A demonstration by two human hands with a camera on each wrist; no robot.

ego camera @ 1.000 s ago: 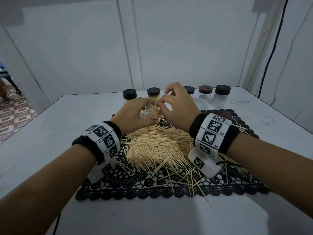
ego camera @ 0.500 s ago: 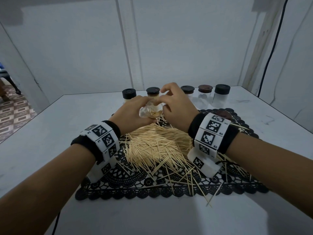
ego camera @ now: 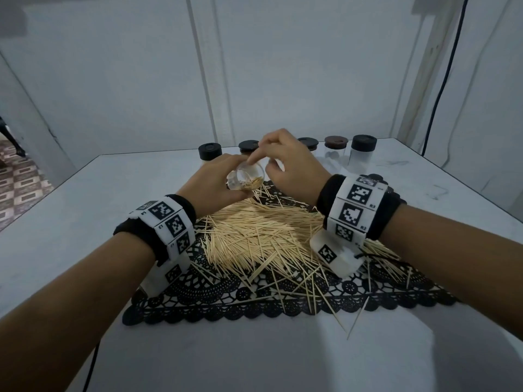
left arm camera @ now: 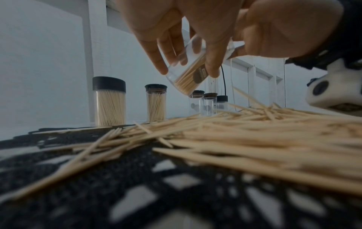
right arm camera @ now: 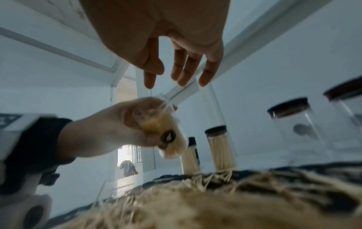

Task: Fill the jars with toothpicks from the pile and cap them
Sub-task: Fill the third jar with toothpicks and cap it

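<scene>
Above the far edge of the toothpick pile [ego camera: 263, 236], left hand [ego camera: 215, 185] grips an open clear jar [ego camera: 245, 179], fingers curled round it, tilted, mouth up toward the right hand. Jar partly filled with toothpicks, dark label on its side. Right hand [ego camera: 291, 162] just beside the jar mouth, fingers [right arm camera: 184, 68] loosely spread and hanging down, holding nothing that shows; index tip at the rim. Pile lies on a black lace mat [ego camera: 226, 304] on the white counter [ego camera: 85, 222]; loose picks scattered off the pile's near side, some past the mat edge. Behind the pile, a row of five capped jars: two full jars [left arm camera: 109, 100] to the left, three empty ones [ego camera: 362, 151] to the right, partly hidden by the hands in the head view. Marker-tagged wristbands [ego camera: 356, 207] on both wrists. Black cable [ego camera: 444, 80] hangs on the wall, far right of the pile.
</scene>
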